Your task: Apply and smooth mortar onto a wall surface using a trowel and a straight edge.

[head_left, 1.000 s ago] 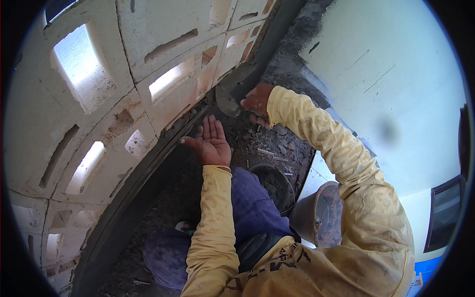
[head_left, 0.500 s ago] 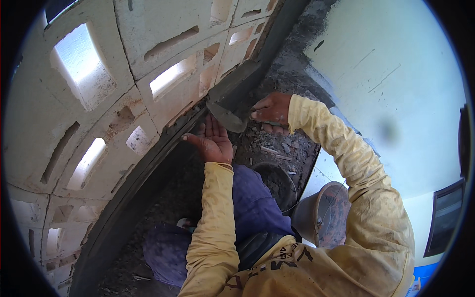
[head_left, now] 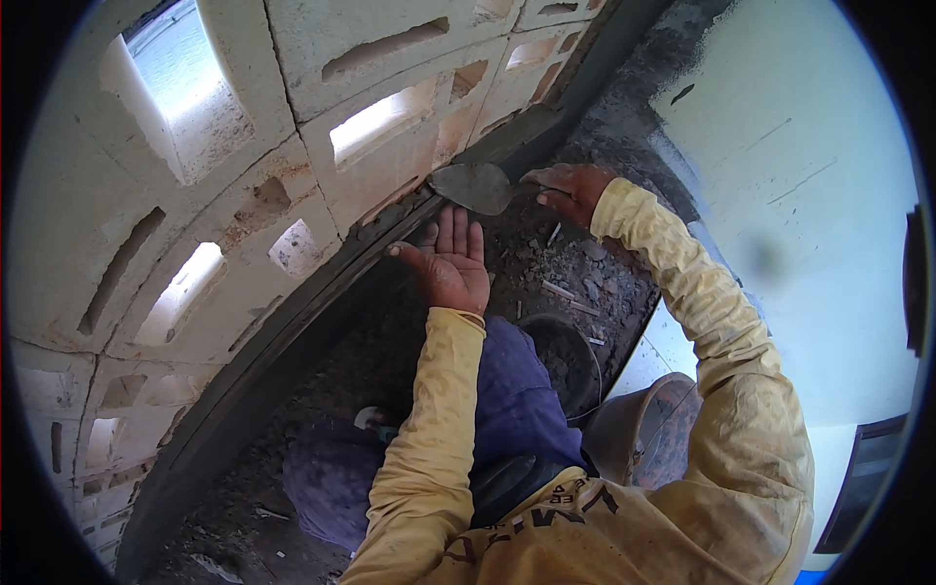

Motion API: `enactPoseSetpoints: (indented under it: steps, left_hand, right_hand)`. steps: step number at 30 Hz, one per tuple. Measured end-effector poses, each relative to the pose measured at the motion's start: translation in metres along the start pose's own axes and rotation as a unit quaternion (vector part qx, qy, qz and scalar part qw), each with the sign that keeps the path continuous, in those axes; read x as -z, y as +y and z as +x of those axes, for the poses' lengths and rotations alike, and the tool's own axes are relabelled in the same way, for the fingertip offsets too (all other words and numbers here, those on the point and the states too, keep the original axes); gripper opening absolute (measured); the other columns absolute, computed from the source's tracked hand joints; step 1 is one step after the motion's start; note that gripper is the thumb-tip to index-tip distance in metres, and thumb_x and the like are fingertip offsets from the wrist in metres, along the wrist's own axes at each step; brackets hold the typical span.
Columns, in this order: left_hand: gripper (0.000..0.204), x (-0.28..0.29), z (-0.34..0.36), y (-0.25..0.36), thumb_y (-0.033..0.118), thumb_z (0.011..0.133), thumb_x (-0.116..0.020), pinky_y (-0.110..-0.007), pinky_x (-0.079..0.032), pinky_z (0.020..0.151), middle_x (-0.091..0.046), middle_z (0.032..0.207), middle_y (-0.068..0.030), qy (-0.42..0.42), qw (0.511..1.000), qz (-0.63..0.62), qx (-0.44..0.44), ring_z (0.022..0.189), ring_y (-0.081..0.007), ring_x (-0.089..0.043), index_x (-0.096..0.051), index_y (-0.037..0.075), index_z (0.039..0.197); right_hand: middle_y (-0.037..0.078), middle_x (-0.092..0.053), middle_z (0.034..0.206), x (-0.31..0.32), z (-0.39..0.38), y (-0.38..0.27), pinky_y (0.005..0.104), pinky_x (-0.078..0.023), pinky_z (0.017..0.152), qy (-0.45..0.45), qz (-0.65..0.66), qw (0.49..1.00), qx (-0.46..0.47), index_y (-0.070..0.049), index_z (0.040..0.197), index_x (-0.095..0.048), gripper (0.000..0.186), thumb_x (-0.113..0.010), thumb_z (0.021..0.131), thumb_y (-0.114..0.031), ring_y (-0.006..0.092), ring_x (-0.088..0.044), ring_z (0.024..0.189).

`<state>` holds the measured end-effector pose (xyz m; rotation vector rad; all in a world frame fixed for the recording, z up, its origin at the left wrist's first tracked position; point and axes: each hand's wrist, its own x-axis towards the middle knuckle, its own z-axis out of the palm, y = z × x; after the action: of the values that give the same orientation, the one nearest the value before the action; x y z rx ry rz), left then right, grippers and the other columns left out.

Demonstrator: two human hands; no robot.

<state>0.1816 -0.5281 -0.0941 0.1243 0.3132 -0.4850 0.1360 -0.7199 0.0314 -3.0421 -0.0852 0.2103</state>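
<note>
A trowel (head_left: 472, 188) with a grey, mortar-smeared blade lies against the top of the grey mortar ledge (head_left: 292, 336) below the block wall. My right hand (head_left: 577, 193) is closed round its handle, which the fingers mostly hide. Just below the blade, my left hand (head_left: 454, 265) is open, palm up, with its fingers stretched toward the ledge and nothing in it. Whether the left fingertips touch the blade or the ledge, I cannot tell.
The pale block wall (head_left: 390, 58) with slotted openings rises on the left. A small bucket (head_left: 561, 356) of dark mortar and a larger bucket (head_left: 639, 429) stand by my legs. Rubble (head_left: 585, 263) covers the ground before a pale plastered wall (head_left: 799, 175).
The trowel blade has turned from a steep tilt to show its broad face, against the ledge. My right hand has turned with it. The left hand stays open below.
</note>
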Motion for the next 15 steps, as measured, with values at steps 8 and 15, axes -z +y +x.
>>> enactPoseSetpoints:
  steps: [8,15]
  left_hand:
    - [0.079,-0.001,0.002,0.0,0.069,0.069,-0.05,-0.044,-0.037,0.1,-0.033,0.139,-0.0178,0.026,1.0,-0.001,-0.008,0.128,-0.0299,-0.034,-0.038,0.003,0.11]
    - [0.093,-0.002,0.0,0.0,0.069,0.069,-0.049,-0.044,-0.038,0.099,-0.033,0.139,-0.0156,0.037,0.999,0.009,-0.008,0.126,-0.0293,-0.037,-0.025,0.002,0.129]
  right_hand:
    - [0.015,-0.058,0.113,0.031,-0.009,0.024,0.0424,-0.043,0.09,-0.068,0.017,0.997,0.014,-0.014,0.121,-0.053,0.036,-0.05,0.088,-0.028,0.0361,-0.055,0.103]
    - [0.017,-0.059,0.11,0.037,0.0,-0.006,0.0427,-0.045,0.087,-0.021,-0.002,1.0,0.013,-0.009,0.118,-0.054,0.035,-0.052,0.087,-0.024,0.0357,-0.056,0.1]
